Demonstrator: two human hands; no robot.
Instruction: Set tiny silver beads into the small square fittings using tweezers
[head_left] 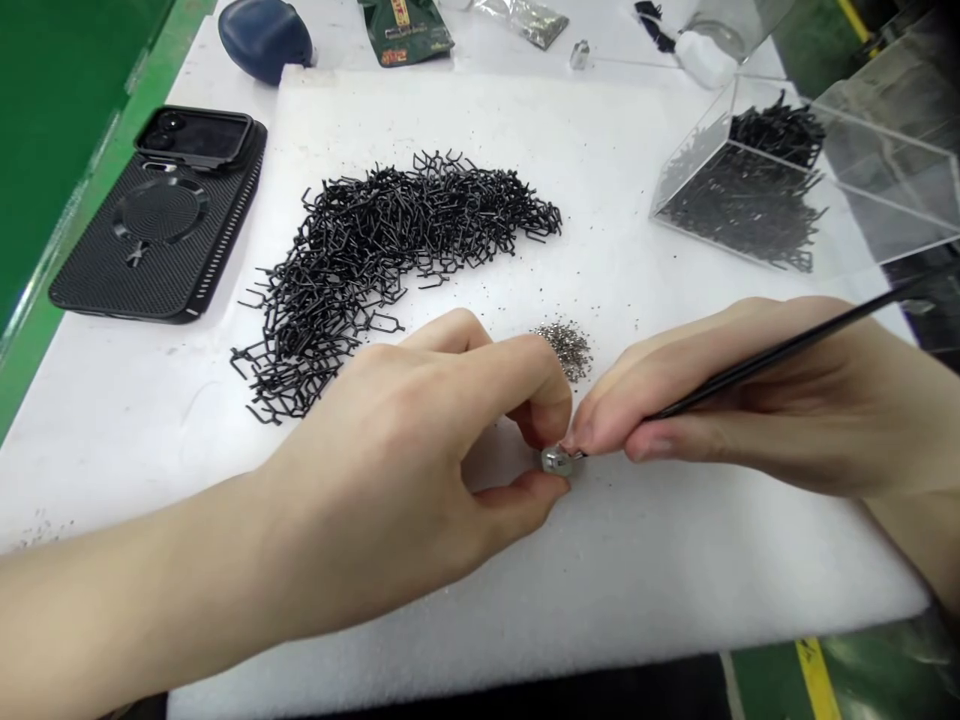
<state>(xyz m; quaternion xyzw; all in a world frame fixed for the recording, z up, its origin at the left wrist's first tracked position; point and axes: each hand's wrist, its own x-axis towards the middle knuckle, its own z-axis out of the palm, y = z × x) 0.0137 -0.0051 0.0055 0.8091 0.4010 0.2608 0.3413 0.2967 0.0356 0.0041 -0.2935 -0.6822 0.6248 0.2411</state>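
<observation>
Between the thumb and index finger of my left hand (420, 440) sits a small, shiny metal piece (556, 460), close above the white foam sheet (637, 560). My right hand (735, 400) pinches a thin black stick-like tool (772, 352), its tip reaching the metal piece from the right. Whether that tip is tweezers or a single point is too small to tell. Just beyond my fingers lies a little heap of tiny metal bits (566, 350). Farther left spreads a curved pile of black Y-shaped parts (405, 215).
A clear plastic box (885, 190) holding black parts lies at the far right. At the left is a black phone (161, 215). Along the back are a dark blue rounded object (265, 40), a green packet (405, 32) and another small metal piece (579, 54).
</observation>
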